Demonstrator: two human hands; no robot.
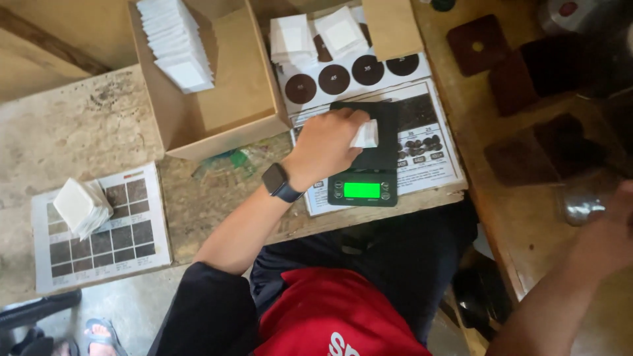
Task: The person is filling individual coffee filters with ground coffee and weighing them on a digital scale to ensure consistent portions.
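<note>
My left hand (pixel 324 142), with a dark watch on its wrist, is closed on a small white sachet (pixel 365 134). It holds the sachet over the platform of a black digital scale (pixel 369 173) with a lit green display. The scale stands on a printed sheet with pictures of dark beans (pixel 432 142). My right hand (pixel 610 231) is blurred at the right edge, touching or right beside a shiny metal cup (pixel 580 206). Whether it grips the cup is not visible.
An open cardboard box (pixel 231 99) holds a row of white sachets (pixel 177 43). More sachets (pixel 293 36) lie on a sheet with dark circles (pixel 349 78). Another pile (pixel 82 207) rests on a colour chart (pixel 125 240). Dark brown squares (pixel 478 43) lie on the wooden table at right.
</note>
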